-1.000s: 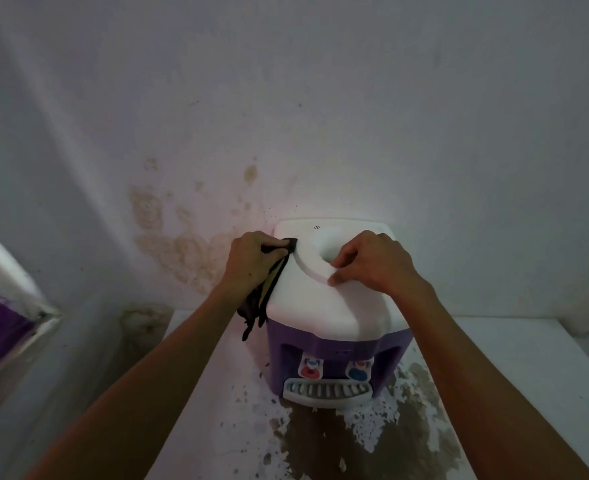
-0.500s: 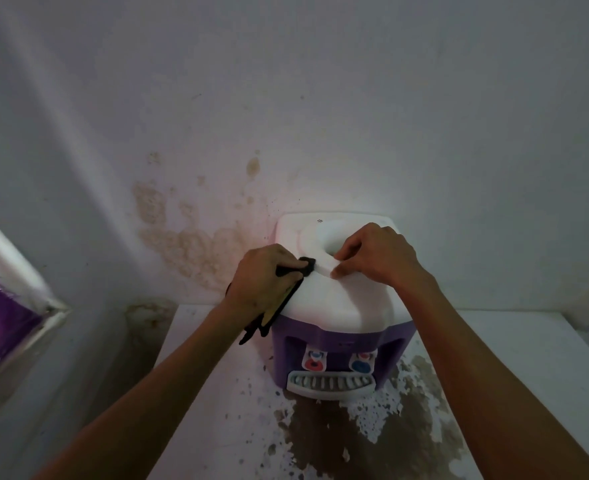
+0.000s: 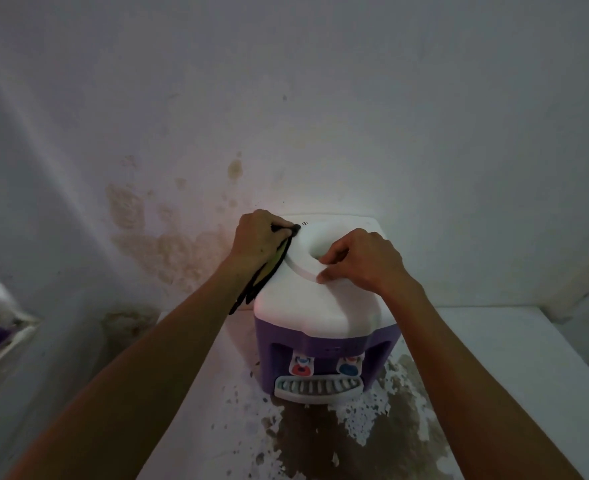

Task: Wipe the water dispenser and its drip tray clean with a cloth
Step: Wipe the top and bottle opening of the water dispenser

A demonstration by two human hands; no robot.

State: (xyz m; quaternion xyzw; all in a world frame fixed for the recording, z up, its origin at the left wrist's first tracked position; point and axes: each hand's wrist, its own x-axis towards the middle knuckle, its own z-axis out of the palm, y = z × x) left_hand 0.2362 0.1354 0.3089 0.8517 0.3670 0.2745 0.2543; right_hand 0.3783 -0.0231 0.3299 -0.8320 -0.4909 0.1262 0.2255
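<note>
Two hands on the water dispenser (image 3: 320, 306) — smooth white top, purple body, standing on a stained white counter (image 3: 494, 375). Left hand (image 3: 256, 239) grips a dark cloth (image 3: 269, 275) at its back-left edge; right hand (image 3: 364, 259), fingers curled, presses the recessed rim. Ribbed drip tray (image 3: 317, 388) below — cloth's texture indistinct.

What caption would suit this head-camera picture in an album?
Left hand wipes the water dispenser top with a dark cloth; right hand steadies it.
</note>
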